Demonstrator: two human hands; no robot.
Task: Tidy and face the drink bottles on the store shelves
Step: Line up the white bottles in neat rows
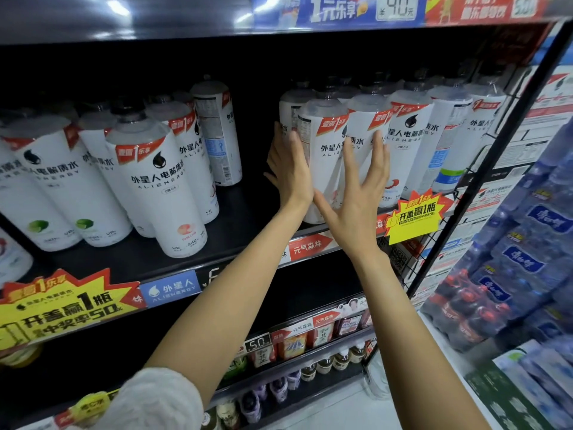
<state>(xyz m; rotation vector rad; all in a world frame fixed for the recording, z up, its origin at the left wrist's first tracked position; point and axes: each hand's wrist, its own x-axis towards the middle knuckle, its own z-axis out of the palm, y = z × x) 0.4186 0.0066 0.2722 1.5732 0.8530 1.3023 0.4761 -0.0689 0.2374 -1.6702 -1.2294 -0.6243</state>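
Observation:
Tall white drink bottles with black caps stand in two groups on a dark shelf. My left hand lies with straight fingers against the left side of the front bottle of the right group. My right hand presses with spread fingers on the front of that bottle and its neighbour. Further right stand more white bottles, some turned label-sideways. The left group stands apart, with a gap of bare shelf between the groups.
Yellow promo tags hang on the shelf edge. Small bottles fill the lower shelves. A black wire frame bounds the shelf on the right, with shrink-wrapped bottle packs stacked beyond it.

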